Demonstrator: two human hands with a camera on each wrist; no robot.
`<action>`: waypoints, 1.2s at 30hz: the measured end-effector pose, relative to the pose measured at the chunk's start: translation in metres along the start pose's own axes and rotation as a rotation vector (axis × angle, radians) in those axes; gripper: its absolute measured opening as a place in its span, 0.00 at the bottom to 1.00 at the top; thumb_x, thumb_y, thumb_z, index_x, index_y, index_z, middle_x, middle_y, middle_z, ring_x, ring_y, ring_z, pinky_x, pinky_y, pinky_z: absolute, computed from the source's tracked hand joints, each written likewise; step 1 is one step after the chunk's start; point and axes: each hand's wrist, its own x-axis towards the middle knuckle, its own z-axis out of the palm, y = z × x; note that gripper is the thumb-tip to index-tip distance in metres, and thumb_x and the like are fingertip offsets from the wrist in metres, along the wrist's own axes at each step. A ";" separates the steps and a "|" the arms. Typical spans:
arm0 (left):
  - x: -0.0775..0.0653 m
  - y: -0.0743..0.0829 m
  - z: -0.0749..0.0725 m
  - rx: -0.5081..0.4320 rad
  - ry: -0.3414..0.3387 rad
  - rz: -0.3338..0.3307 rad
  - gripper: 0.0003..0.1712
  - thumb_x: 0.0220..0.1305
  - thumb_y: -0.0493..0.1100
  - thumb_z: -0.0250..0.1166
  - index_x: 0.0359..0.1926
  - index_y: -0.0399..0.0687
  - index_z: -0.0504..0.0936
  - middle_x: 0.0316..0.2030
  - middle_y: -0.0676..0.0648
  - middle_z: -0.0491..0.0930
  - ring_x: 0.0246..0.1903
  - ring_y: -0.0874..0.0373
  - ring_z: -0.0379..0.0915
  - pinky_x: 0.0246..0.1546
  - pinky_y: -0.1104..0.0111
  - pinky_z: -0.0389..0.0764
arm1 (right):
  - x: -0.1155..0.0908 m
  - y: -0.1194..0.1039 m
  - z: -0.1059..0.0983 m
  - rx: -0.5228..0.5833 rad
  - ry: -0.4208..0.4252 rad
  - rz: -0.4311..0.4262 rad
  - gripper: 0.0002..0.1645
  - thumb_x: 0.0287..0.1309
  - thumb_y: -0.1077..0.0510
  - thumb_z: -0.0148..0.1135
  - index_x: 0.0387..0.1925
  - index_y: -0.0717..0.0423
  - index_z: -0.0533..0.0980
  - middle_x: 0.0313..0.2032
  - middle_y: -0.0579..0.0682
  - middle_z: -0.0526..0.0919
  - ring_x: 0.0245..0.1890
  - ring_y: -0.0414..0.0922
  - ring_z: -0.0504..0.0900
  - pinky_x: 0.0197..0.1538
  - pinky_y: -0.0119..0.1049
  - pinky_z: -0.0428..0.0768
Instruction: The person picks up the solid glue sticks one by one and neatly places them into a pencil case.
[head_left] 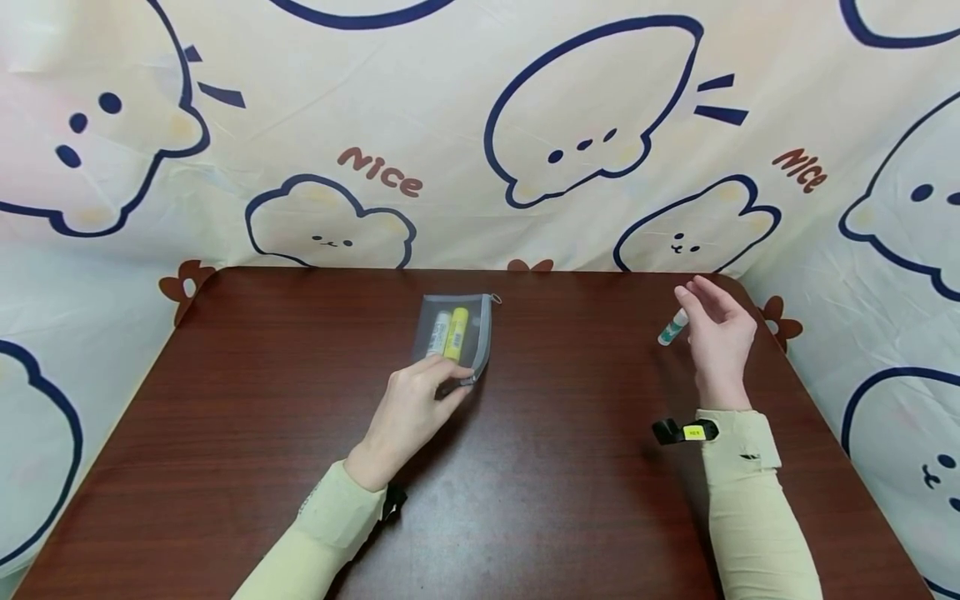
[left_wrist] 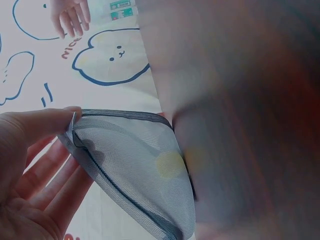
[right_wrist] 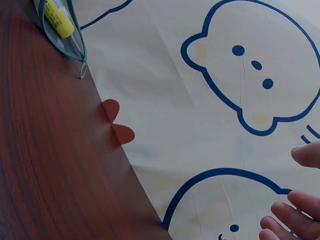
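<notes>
My left hand point(head_left: 412, 408) pinches the near edge of a grey mesh zipper pouch point(head_left: 477, 333) between thumb and fingers; the left wrist view shows the pouch point(left_wrist: 135, 170) from the side, its zippered edge lifted. Inside the mesh, a yellow tube point(head_left: 456, 332) and a white tube point(head_left: 438, 333) lie side by side. On the right, my right hand point(head_left: 722, 337) is beside a small white-and-green glue stick point(head_left: 672, 327). In the right wrist view the right hand's thumb and fingers point(right_wrist: 295, 217) stand apart, with nothing between them.
The dark brown wooden table point(head_left: 570, 467) ends at the back against a printed cloth point(head_left: 450, 100), which also hangs at both sides. A metal zipper pull ring point(head_left: 495, 298) sticks out at the pouch's far right corner. Black wrist cameras point(head_left: 678, 431) are strapped to both sleeves.
</notes>
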 end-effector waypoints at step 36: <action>0.001 0.000 -0.001 0.007 0.001 -0.005 0.14 0.53 0.31 0.79 0.40 0.47 0.89 0.37 0.50 0.86 0.38 0.55 0.84 0.40 0.62 0.84 | 0.009 0.046 -0.014 -0.104 0.019 0.199 0.34 0.59 0.45 0.74 0.65 0.50 0.79 0.63 0.52 0.77 0.55 0.42 0.76 0.49 0.27 0.75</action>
